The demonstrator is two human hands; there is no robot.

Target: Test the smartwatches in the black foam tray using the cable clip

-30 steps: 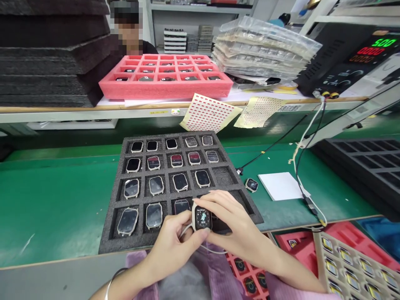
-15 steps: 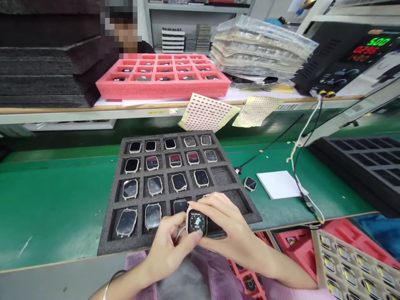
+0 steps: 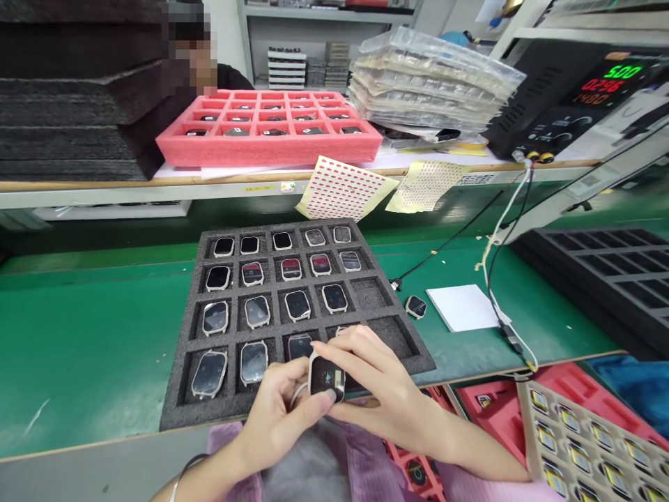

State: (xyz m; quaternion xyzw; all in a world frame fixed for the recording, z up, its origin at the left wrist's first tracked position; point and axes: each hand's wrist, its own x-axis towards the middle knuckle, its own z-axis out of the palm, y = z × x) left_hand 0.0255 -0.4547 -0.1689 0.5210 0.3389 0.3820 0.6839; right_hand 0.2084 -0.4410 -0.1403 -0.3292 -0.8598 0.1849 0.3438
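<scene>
Pinching from the left side, our left hand point(image 3: 274, 415) has its grip closed on the lit watch point(image 3: 327, 376), with the thumb on the low edge of its screen. A white cord point(image 3: 298, 394) curls between our left hand and the lit watch. The lit watch is over the near edge of the dark foam tray point(image 3: 373, 296). Our right hand point(image 3: 384, 376) has its grip closed on the lit watch's other side. Next, a loose watch point(image 3: 416, 307) lies on the green table point(image 3: 94, 348), near a white pad point(image 3: 460, 308).
</scene>
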